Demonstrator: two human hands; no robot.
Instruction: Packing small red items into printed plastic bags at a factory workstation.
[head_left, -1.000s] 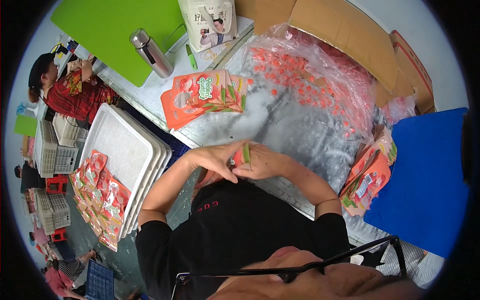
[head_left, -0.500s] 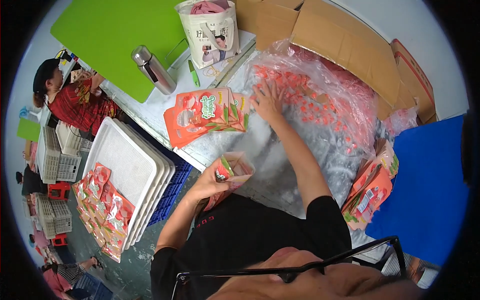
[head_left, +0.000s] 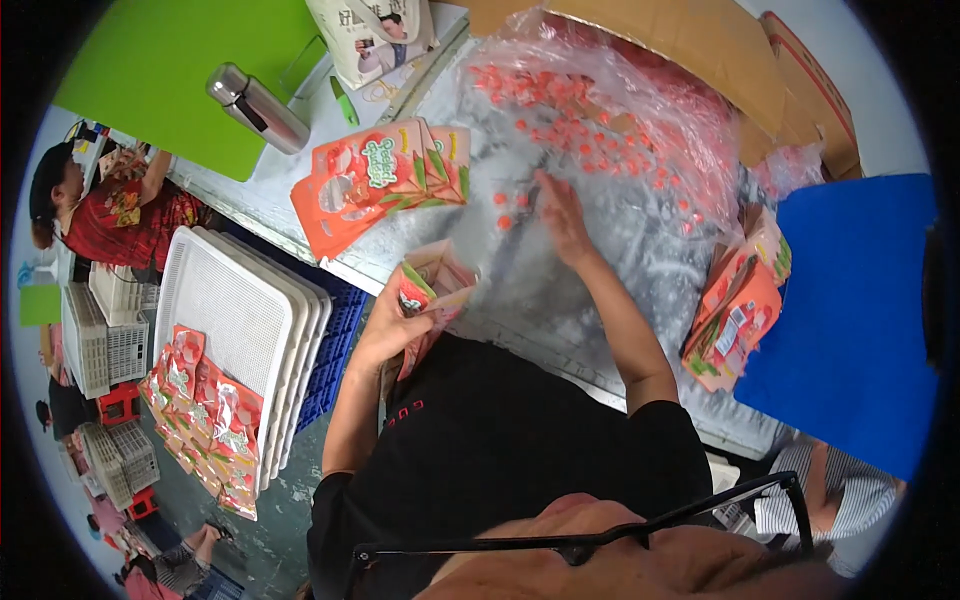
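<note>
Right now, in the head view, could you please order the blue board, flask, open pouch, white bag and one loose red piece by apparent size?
1. Blue board
2. White bag
3. Flask and open pouch: too alike to rank
4. Loose red piece

We are seeing smooth, faintly shiny film on the open pouch [head_left: 437, 290] and a smooth look on the red pieces [head_left: 503, 223]. We are noticing polished metal on the flask [head_left: 274, 122], crinkled glossy plastic on the clear bag [head_left: 690, 150], matt cardboard on the box [head_left: 705, 55], matt plastic on the white trays [head_left: 235, 270], and matt cloth on the tote [head_left: 370, 55].
</note>
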